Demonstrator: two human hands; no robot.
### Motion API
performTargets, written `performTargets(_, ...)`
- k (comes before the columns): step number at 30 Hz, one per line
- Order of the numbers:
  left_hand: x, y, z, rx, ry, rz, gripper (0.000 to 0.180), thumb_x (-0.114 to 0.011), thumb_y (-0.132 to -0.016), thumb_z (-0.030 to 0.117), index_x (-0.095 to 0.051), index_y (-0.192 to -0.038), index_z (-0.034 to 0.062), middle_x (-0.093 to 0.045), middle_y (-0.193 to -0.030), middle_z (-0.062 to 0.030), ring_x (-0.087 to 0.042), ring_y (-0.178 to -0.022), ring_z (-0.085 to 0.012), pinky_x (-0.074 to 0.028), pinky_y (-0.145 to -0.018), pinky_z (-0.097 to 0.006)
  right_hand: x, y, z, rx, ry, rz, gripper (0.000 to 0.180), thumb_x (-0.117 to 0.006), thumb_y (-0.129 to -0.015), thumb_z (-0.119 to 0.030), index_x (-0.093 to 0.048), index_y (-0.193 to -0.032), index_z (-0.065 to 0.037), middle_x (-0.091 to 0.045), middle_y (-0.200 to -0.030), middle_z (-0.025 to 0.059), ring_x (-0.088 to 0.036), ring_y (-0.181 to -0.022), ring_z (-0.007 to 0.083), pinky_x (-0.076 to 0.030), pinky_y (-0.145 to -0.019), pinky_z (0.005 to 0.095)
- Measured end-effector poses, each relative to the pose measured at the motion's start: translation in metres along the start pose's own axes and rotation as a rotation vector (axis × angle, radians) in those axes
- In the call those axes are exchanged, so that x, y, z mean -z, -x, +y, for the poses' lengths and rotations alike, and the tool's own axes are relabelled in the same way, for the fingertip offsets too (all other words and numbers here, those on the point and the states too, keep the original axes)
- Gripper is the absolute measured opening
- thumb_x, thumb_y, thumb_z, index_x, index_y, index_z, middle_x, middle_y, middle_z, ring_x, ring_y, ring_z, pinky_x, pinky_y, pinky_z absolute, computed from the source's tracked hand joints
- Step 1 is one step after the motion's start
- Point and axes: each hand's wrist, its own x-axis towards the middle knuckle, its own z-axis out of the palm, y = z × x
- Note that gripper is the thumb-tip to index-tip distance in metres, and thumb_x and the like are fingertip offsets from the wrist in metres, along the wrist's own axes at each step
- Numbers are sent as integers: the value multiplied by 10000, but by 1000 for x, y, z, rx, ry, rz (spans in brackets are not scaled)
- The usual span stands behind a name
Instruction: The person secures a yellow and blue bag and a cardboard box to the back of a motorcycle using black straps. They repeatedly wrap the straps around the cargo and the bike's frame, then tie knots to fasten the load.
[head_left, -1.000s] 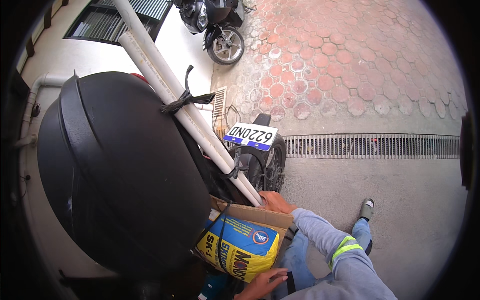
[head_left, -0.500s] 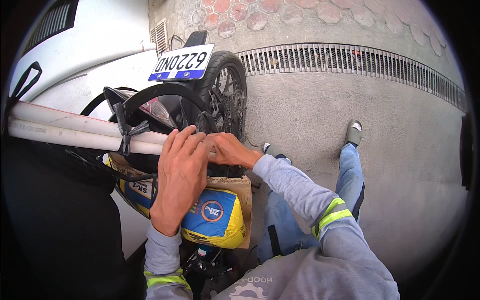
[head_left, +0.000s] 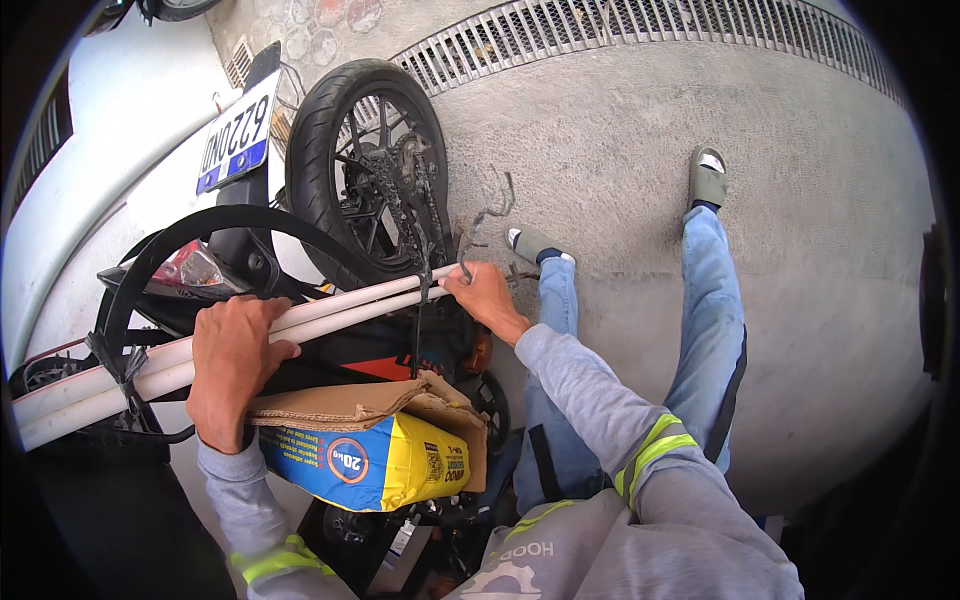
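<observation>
Two long white plastic pipes lie side by side across the back of a motorcycle. My left hand is closed over both pipes, its thumb along their near side. At their right ends, my right hand is closed round the tips, with a dark cord at its fingers. A dark strap crosses the pipes just left of that hand. Left of my left hand, a black tie binds the pipes by the black rack hoop.
Below the pipes, an open cardboard box holds a blue and yellow bag. The motorcycle's rear wheel and licence plate are beyond. A metal drain grate crosses the concrete floor. A white wall stands left.
My hands, close together before, are now apart: the left farther left along the pipes, the right at their ends. The view has shifted, showing more of the wheel and box.
</observation>
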Motion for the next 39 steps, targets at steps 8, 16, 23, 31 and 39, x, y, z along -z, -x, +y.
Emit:
performTargets(8,-1,-1,11,90,-28,46,443,-849,-577,191,-760,-1003,112,-700,-801,-138,-674,-754,-299,-501,-715,-385,-66,-19,32,63,-236,22,356,-738,-842,-322,-655,-771,17,-597,-636,30,-523,-551,110,-423,-533,298)
performTargets(16,-1,0,12,59,-39,71,423,-850,-584,197,-761,-990,116,-704,-813,-130,-672,-766,-298,-490,-733,-395,-42,45,77,-349,-1109,-489,314,-683,-921,-319,-473,-758,-154,-376,-651,-86,-328,-520,21,-249,-461,193)
performTargets(23,-4,0,10,83,-35,54,406,-848,-588,196,-761,-975,106,-712,-821,-125,-676,-788,-298,-492,-758,-395,24,114,201,-668,-1345,363,339,-682,-912,-382,-459,-793,-157,-323,-665,-52,-316,-555,76,-280,-480,256)
performTargets(31,-12,-1,2,43,10,76,396,-862,-571,216,-767,-938,102,-710,-801,-134,-688,-772,-289,-511,-741,-377,191,81,98,78,-1177,648,371,-525,-991,-471,-479,-883,-119,-411,-667,-11,-453,-655,159,-448,-765,336)
performTargets(39,-32,-9,-8,-5,-80,153,327,-863,-499,242,-752,-776,109,-715,-762,-133,-711,-747,-272,-552,-687,-357,286,196,-39,509,-1041,572,437,-554,-982,-454,-343,-721,-174,-245,-599,-70,-253,-524,47,-259,-479,226)
